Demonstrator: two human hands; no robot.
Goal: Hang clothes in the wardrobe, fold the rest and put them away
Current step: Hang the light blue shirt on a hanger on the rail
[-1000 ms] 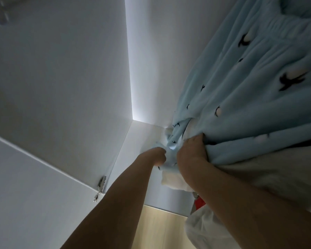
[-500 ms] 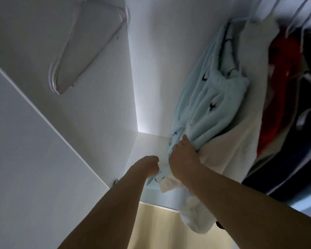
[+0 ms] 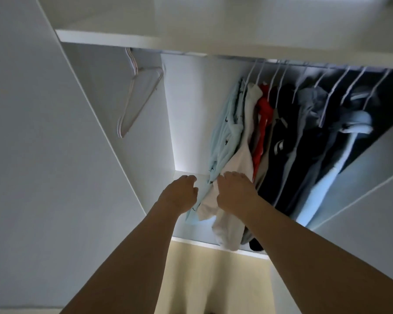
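Wardrobe [image 3: 191,109]: one white unit, open, viewed from below and in front. One shelf [image 3: 145,39] spans its top. Under the shelf a row of white hangers carries the clothes, which are packed toward the right half of the compartment; the exact number of garments farther right cannot be told, as dark ones overlap.

Contents, left to right:
- One blue garment [image 3: 225,137] with small dark marks, first in the row.
- One white garment [image 3: 238,164], touching the blue one; its lower end hangs past the wardrobe's front edge.
- One red garment [image 3: 262,128], just beside the white one.
- Several dark garments [image 3: 288,155] and one pale blue piece [image 3: 322,191] at the far right.

The left part of the compartment holds a small bunch of bare hangers [image 3: 136,100], well apart from the clothes; their count cannot be told.

Two hands are raised at the lower ends of the blue and white garments. Left hand [image 3: 179,193]: fingers curled, beside the blue hem; whether its grip holds cloth cannot be told. Right hand [image 3: 235,191]: fingers spread and lying on the white garment, not closed round it.
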